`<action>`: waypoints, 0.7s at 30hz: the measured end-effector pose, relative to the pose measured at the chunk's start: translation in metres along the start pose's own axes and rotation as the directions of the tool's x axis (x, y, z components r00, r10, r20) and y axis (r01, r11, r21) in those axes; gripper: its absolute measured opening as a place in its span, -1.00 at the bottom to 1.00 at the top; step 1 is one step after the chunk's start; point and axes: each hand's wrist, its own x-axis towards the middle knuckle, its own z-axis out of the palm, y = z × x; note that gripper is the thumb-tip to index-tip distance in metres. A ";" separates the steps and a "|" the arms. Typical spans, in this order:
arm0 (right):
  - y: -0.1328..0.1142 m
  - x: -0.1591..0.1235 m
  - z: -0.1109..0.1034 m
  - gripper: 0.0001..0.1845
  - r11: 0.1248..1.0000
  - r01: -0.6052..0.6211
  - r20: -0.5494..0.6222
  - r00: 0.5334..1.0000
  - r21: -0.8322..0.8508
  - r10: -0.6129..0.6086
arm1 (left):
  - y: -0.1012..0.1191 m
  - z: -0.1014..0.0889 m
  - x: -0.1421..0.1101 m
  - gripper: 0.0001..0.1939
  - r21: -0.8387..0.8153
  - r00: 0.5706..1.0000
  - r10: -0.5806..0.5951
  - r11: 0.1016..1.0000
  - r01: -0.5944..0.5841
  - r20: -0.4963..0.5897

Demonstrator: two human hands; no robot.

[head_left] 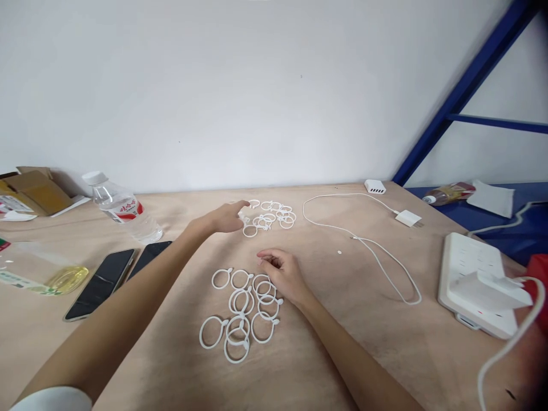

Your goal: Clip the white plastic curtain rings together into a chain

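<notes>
1. White rings are laid flat in two groups on the bench (295,371); in the near group (242,314) several bands overlap, while the small tabs are mostly left showing, which probably makes single rings easier to pick out.
2. The left hand (229,218) is stretched to the far group (264,224), which lies just beside its fingertips at about 3 o'clock; whether a ring is grasped there cannot be told, as the fingertips are blurred against white.
3. The right hand (282,271) is held loosely curled, with nothing seen gripped; the near group lies at about 8 o'clock from it, the closest rings just beside the fingers.
4. The bottle (128,214) is stood at 9 o'clock from the left hand and the cable (353,237) is laid at 2 o'clock from the right, presumably so that the rings are kept within reach between them.
</notes>
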 end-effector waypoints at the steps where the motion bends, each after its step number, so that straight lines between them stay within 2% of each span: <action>1: 0.001 0.000 0.000 -0.78 1.000 0.004 0.002 1.000 -0.002 -0.004 | 0.001 -0.005 0.001 -0.31 0.022 1.000 0.010 1.000 -0.011 0.030; 5: 0.003 0.001 0.000 -0.80 1.000 0.020 0.013 1.000 -0.014 -0.020 | 0.006 -0.011 -0.001 -0.30 0.144 0.985 0.052 0.987 -0.076 0.163; 10: 0.002 0.001 0.001 -0.80 0.999 0.032 0.001 1.000 -0.028 -0.032 | -0.001 0.000 -0.008 -0.29 0.202 0.989 0.099 0.972 -0.119 0.108; 14: 0.003 0.001 0.001 -0.81 0.999 0.037 -0.001 0.999 -0.026 -0.037 | -0.010 0.003 -0.006 -0.33 0.297 0.998 0.040 0.954 -0.052 0.047; 21: 0.002 0.001 0.000 -0.81 0.999 0.037 0.007 0.999 -0.018 -0.037 | -0.012 -0.005 0.001 -0.39 0.372 0.994 -0.106 0.923 0.099 -0.002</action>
